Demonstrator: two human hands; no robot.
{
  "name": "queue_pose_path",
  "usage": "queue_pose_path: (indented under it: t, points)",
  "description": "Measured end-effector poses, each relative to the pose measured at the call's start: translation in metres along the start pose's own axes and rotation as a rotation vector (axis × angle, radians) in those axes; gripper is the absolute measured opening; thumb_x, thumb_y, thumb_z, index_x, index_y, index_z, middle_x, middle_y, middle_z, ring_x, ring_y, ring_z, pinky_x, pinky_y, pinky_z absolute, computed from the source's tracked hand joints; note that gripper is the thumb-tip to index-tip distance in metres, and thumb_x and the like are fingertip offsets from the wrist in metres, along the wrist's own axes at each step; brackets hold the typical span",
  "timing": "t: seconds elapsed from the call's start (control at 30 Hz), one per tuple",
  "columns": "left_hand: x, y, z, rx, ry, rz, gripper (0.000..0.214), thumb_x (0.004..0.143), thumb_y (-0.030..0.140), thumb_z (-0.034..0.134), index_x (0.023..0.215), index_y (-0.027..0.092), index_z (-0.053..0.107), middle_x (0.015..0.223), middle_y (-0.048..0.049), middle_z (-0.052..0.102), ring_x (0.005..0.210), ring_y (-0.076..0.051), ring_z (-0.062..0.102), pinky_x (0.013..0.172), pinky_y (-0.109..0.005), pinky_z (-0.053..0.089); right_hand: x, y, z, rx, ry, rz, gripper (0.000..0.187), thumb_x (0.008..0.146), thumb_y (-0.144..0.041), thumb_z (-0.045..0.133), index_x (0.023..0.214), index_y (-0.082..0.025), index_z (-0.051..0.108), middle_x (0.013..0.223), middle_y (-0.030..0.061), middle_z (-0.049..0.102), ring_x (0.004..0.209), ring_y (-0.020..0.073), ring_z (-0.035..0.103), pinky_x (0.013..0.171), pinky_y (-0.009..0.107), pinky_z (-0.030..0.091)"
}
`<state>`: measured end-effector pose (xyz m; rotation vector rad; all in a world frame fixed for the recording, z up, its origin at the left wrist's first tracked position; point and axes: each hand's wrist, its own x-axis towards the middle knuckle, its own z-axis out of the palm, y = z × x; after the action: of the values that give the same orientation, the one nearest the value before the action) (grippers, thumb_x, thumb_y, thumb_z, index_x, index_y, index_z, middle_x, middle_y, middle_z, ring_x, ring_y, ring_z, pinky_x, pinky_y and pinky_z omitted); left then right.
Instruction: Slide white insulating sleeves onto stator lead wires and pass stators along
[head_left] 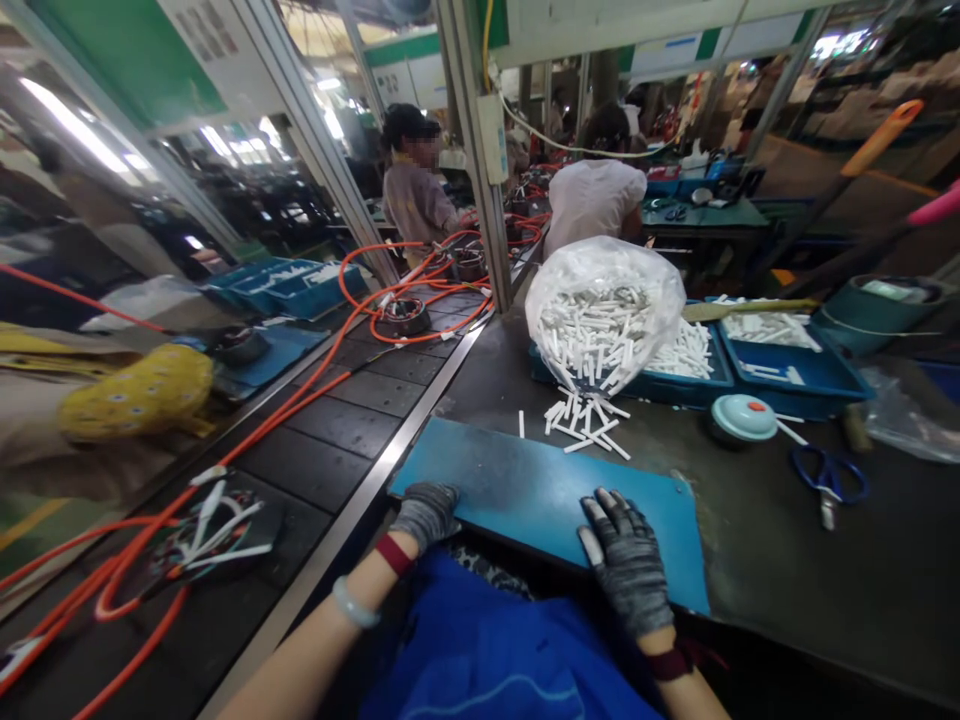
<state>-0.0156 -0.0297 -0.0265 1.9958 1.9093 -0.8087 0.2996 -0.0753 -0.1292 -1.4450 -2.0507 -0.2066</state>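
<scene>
A blue board lies at the near edge of the dark worktable, right in front of me. My left hand, in a grey knitted glove, rests on its near left edge; the fingers lie close together and nothing shows in them. My right hand, gloved alike, lies on the board's right part with fingers spread and empty. Just beyond the board, short white tubes lie loose in a pile. They spill from a clear plastic bag full of the same tubes.
Blue bins with white tubes stand at the right, near a light-blue round container and blue-handled snips. On the left, a conveyor carries wired round parts with orange cables. A metal post rises ahead; co-workers sit beyond.
</scene>
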Motion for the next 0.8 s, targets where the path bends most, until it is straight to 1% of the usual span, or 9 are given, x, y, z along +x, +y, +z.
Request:
queue_pose_path:
  t: [0.2, 0.3, 0.43, 0.53, 0.63, 0.8]
  points:
    - [0.0011, 0.0000, 0.0019, 0.021, 0.015, 0.007, 0.053, 0.080, 0.043, 0.067, 0.129, 0.020, 0.067, 0.124, -0.0188, 0.072, 0.118, -0.036, 0.068, 0.100, -0.048, 0.051, 0.0011, -0.0006, -0.0003, -0.023, 0.000, 0.000, 0.040, 0.105, -0.039, 0.046, 0.129, -0.019, 0.072, 0.134, 0.0136, 0.070, 0.127, 0.0299, 0.060, 0.109, 0.046, 0.043]
    - [0.0002, 0.0005, 0.0011, 0.036, 0.024, 0.019, 0.052, 0.081, 0.041, 0.067, 0.129, 0.019, 0.067, 0.125, -0.0192, 0.072, 0.118, -0.036, 0.068, 0.099, -0.048, 0.051, 0.0030, -0.0017, -0.0008, -0.051, 0.019, -0.017, 0.039, 0.105, -0.037, 0.046, 0.126, -0.018, 0.073, 0.131, 0.0134, 0.071, 0.125, 0.0295, 0.061, 0.108, 0.045, 0.043]
    - [-0.0020, 0.0025, -0.0028, 0.046, 0.026, 0.021, 0.050, 0.083, 0.041, 0.068, 0.128, 0.019, 0.067, 0.123, -0.0184, 0.072, 0.118, -0.036, 0.068, 0.098, -0.047, 0.052, 0.0052, -0.0022, -0.0011, -0.078, 0.058, -0.040, 0.040, 0.106, -0.037, 0.045, 0.124, -0.017, 0.074, 0.129, 0.0131, 0.072, 0.122, 0.0293, 0.062, 0.105, 0.044, 0.044]
    - [-0.0035, 0.0045, -0.0051, 0.045, 0.008, 0.019, 0.050, 0.087, 0.043, 0.071, 0.130, 0.017, 0.065, 0.124, -0.0157, 0.071, 0.116, -0.032, 0.068, 0.100, -0.049, 0.052, 0.0054, -0.0009, -0.0011, -0.077, 0.069, -0.055, 0.041, 0.106, -0.038, 0.043, 0.122, -0.016, 0.074, 0.128, 0.0139, 0.072, 0.120, 0.0297, 0.062, 0.104, 0.044, 0.045]
    - [-0.0035, 0.0051, -0.0042, 0.037, -0.011, 0.024, 0.053, 0.091, 0.046, 0.071, 0.133, 0.016, 0.062, 0.127, -0.0125, 0.069, 0.117, -0.028, 0.066, 0.103, -0.052, 0.051, 0.0049, 0.0014, -0.0005, -0.071, 0.081, -0.065, 0.043, 0.106, -0.040, 0.042, 0.121, -0.014, 0.074, 0.128, 0.0160, 0.072, 0.119, 0.0310, 0.062, 0.104, 0.046, 0.046]
    - [-0.0020, 0.0038, -0.0001, 0.028, -0.013, 0.039, 0.055, 0.090, 0.047, 0.073, 0.135, 0.017, 0.061, 0.131, -0.0130, 0.067, 0.121, -0.029, 0.064, 0.105, -0.054, 0.051, 0.0034, 0.0038, 0.0008, -0.043, 0.070, -0.054, 0.047, 0.107, -0.043, 0.039, 0.122, -0.015, 0.074, 0.128, 0.0166, 0.071, 0.119, 0.0317, 0.062, 0.103, 0.048, 0.047]
